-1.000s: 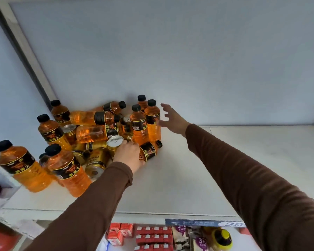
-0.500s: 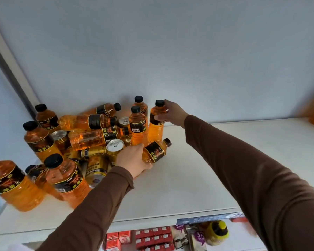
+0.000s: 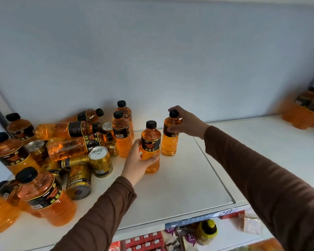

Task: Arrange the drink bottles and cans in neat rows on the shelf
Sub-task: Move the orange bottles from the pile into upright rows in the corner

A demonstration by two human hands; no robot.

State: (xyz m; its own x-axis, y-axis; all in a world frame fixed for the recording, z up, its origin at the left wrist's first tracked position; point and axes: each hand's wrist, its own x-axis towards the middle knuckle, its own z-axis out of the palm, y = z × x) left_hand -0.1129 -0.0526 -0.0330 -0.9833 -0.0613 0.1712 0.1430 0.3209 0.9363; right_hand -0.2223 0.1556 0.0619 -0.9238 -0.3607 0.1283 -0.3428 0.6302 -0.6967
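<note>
On the white shelf (image 3: 179,187) my left hand (image 3: 136,160) grips an upright orange bottle (image 3: 151,147) with a black cap and label. Just right of it my right hand (image 3: 186,123) holds a second upright orange bottle (image 3: 169,140) by its neck and cap. To the left lies a jumble: two upright bottles (image 3: 121,136), bottles on their sides (image 3: 71,144), gold cans upright (image 3: 100,161) and fallen (image 3: 78,180), and bigger orange bottles (image 3: 43,196) at the front left.
A group of orange bottles (image 3: 304,109) stands at the shelf's far right by the back wall. A seam (image 3: 214,169) divides two shelf boards. Below the front edge with its price strip (image 3: 207,217) sit red boxes and a yellow-capped bottle (image 3: 207,230).
My left hand lifted the lying bottle upright and now holds it standing. My right hand carried its bottle rightward, away from the cluster. The view shifted right.
</note>
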